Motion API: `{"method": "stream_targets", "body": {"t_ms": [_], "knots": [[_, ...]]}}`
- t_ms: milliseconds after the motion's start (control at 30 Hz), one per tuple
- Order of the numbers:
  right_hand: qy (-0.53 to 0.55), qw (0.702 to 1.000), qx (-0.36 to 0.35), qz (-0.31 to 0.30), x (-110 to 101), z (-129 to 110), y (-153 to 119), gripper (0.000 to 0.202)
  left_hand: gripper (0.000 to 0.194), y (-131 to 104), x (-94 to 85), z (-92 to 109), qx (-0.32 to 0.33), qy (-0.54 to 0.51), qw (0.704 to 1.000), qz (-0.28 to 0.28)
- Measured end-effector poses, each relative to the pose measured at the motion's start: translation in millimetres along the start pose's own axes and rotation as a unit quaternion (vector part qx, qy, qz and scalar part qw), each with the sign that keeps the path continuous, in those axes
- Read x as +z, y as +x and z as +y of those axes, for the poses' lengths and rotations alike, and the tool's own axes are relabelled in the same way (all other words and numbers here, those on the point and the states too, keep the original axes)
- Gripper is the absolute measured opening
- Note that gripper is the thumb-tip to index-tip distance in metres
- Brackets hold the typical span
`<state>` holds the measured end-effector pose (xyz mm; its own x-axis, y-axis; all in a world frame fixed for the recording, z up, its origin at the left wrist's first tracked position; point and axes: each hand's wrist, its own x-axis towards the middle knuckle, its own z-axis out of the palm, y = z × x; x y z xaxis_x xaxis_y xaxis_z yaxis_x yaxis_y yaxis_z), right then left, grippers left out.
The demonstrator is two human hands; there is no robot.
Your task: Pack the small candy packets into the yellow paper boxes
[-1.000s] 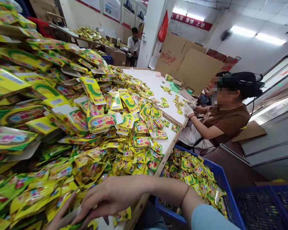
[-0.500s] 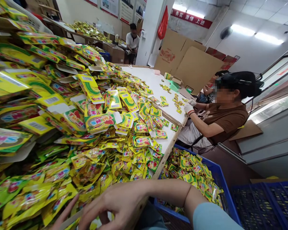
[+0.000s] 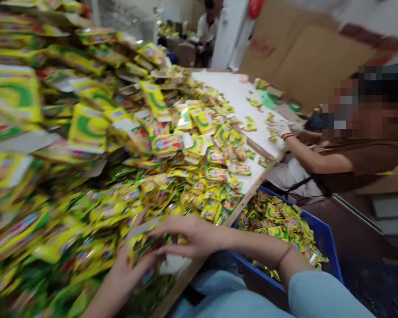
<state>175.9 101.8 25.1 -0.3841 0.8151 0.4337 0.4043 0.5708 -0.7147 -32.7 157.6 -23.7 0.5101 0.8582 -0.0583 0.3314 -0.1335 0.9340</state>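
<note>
Close in front of me, my left hand (image 3: 130, 260) grips a small yellow carton (image 3: 143, 246) between thumb and fingers. A pale flap stands up along the carton's top edge. From the right, my right hand (image 3: 189, 235) reaches over with curled fingers, index and thumb on the carton's near end. Motion blur hides whether anything small is pinched there. Yellow and green sachets (image 3: 116, 212) lie heaped around and under both hands. Behind them rises a large pile of similar yellow cartons (image 3: 88, 128), several with open flaps.
The white tabletop (image 3: 215, 86) has a wooden edge strip (image 3: 248, 194). Below it, a blue crate (image 3: 330, 247) holds many small packets. Across the corner, a co-worker in a brown top (image 3: 361, 163) handles packets with gloved hands (image 3: 280, 129). Cardboard sheets (image 3: 305, 57) stand behind.
My view has swung left and down, so the scene sits further right. My left hand and the carton now show more fully, with my right hand at the carton.
</note>
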Motion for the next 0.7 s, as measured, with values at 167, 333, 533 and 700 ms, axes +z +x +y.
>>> {"method": "stream_targets", "body": {"t_ms": [167, 333, 533, 700], "knots": [[0.047, 0.982, 0.074, 0.169, -6, -14, -8, 0.020, 0.095, -4, 4.0, 54, -0.043, -0.134, 0.989, -0.053], [-0.034, 0.991, 0.078, 0.107, -5, -21, -8, 0.030, 0.097, -16, 5.1, 48, -0.032, -0.197, 0.978, -0.065], [-0.031, 0.996, 0.050, 0.071, 7, -10, -7, 0.023, 0.099, -19, 8.3, 49, -0.025, -0.202, 0.977, -0.071], [0.028, 0.996, 0.084, 0.020, 16, -5, -2, 0.012, 0.099, -19, 9.1, 44, -0.003, -0.144, 0.987, -0.063]]}}
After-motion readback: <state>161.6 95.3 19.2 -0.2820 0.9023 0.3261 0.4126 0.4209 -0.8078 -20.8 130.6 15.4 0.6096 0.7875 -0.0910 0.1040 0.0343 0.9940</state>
